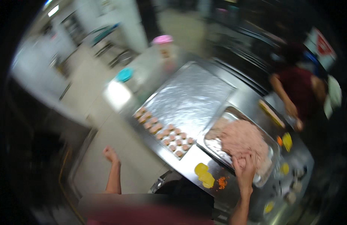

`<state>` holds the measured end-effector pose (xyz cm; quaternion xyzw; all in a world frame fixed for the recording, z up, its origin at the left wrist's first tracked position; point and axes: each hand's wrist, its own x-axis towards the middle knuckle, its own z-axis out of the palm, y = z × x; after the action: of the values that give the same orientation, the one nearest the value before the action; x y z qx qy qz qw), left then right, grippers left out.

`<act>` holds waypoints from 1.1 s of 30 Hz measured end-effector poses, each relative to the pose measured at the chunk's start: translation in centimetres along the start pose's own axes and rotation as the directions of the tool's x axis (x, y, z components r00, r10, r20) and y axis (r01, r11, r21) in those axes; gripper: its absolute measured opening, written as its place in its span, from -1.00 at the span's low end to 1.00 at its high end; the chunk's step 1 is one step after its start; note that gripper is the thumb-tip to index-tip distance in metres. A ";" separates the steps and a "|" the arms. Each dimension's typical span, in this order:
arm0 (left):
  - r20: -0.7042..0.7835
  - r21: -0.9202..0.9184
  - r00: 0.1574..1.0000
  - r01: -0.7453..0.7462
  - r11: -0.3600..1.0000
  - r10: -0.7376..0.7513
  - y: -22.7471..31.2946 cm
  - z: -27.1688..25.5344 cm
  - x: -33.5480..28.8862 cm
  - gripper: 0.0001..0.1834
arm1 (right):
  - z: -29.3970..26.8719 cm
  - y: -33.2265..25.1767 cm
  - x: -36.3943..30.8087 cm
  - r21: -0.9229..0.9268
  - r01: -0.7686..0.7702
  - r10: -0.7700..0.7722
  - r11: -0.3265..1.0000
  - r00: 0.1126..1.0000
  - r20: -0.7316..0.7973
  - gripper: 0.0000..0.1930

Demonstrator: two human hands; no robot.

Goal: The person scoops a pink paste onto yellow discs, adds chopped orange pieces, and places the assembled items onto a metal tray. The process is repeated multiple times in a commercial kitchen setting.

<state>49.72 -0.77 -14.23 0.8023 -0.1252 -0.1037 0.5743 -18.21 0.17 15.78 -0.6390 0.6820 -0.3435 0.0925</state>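
Note:
My right hand (pixel 245 168) reaches into a steel tray (pixel 214 152) holding a large mound of pink minced meat paste (pixel 243 137). Its fingers curl into the near side of the mound, around some of the paste. Off to the left, beyond the table's edge, my left hand (pixel 111 154) hangs over the floor with its fingers curled; whatever may be in them is hidden. Beside the meat lies a flat foil-like baking sheet (pixel 188 90), with rows of small pink-topped pieces (pixel 166 133) on its near left part. Motion blur softens everything.
Yellow slices (pixel 204 175) and chopped orange bits (pixel 222 182) lie near the table's front edge. Across the table, a person in dark red (pixel 299 88) works by a long yellow-and-pink piece (pixel 271 113). Pink-lidded (pixel 163 39) and teal-lidded (pixel 124 75) containers stand at the far left.

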 end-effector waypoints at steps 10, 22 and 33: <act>-0.077 0.260 0.772 0.626 0.735 -0.630 -2.7 -21.4 -5.3 -0.26 | 9.1 -6.7 0.0 0.380 0.093 -0.252 0.920 0.884 0.395 -0.74; -0.417 0.149 0.469 0.880 0.451 -0.779 -15.8 -26.6 2.0 -0.44 | 28.2 -25.5 15.4 0.571 0.153 -0.493 0.807 0.706 0.509 -0.52; 0.395 0.195 0.814 0.379 0.905 -0.426 1.4 -8.8 34.5 -0.59 | 56.5 -34.2 37.9 0.474 0.012 -0.212 0.880 0.904 0.371 -0.49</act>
<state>85.01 -4.30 -10.90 0.7975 -0.0810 -0.3895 0.4537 35.03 -53.26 5.52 -0.6958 0.5066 -0.3577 0.3625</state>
